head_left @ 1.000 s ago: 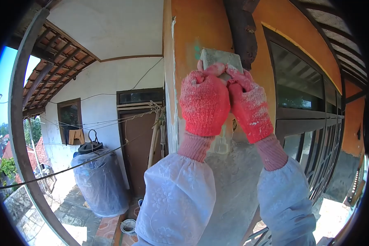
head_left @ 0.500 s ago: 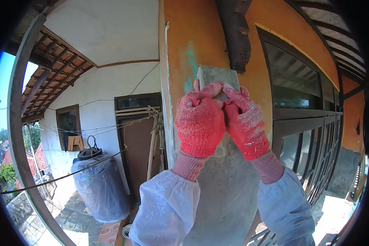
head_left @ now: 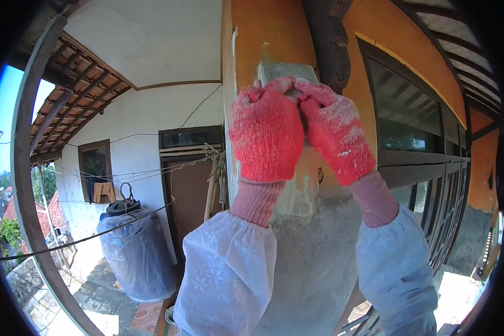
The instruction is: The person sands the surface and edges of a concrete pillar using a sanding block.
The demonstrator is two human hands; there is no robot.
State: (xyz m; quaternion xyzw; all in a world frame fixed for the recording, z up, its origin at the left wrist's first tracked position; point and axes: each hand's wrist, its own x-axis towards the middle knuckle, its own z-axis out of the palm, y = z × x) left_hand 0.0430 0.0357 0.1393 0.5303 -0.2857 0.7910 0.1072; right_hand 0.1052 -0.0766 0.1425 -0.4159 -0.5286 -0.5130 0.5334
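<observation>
A flat grey block (head_left: pixel 286 70) lies against the orange wall (head_left: pixel 271 28), near a dark wooden bracket (head_left: pixel 331 50). My left hand (head_left: pixel 267 131), in a dusty red knit glove, grips the block's lower left part. Wrapped round its lower right part is my right hand (head_left: pixel 339 133), gloved the same way. The two hands touch at the thumbs. Below them the wall shows chipped paint and bare grey plaster (head_left: pixel 313 252). The glove fingertips behind the block are partly hidden.
Dark-framed windows (head_left: pixel 409 117) run along the right. At the left stand a post (head_left: pixel 25 151) and a plastic-wrapped barrel (head_left: pixel 136 255), with a cord (head_left: pixel 89 239) stretched in front. A brown door (head_left: pixel 185 196) is behind, beside poles (head_left: pixel 211 187).
The block and both hands first came down the wall, then went back up and slightly left, uncovering less of the green marks on the orange paint.
</observation>
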